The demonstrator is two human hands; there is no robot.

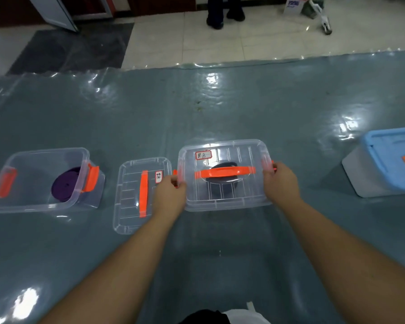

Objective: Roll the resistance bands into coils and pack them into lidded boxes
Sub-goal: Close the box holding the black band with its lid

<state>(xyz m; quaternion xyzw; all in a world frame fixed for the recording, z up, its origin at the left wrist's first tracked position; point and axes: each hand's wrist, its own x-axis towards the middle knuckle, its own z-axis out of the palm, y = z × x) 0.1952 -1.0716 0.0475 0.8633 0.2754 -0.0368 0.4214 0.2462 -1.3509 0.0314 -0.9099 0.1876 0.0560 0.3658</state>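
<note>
Both hands, left hand (171,192) and right hand (279,178), are gripping the lidded box (225,174) by its end clips mid-counter, fingers curled tight. Probably light but slippery plastic; black band (222,166) coiled inside.

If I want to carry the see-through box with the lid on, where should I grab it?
Probably the orange handle on top of the lidded box. Come from above and curl your fingers under it; it arches across the lid's middle, leaving room beneath. Both hands, left hand and right hand, are at the side latches now.
</note>
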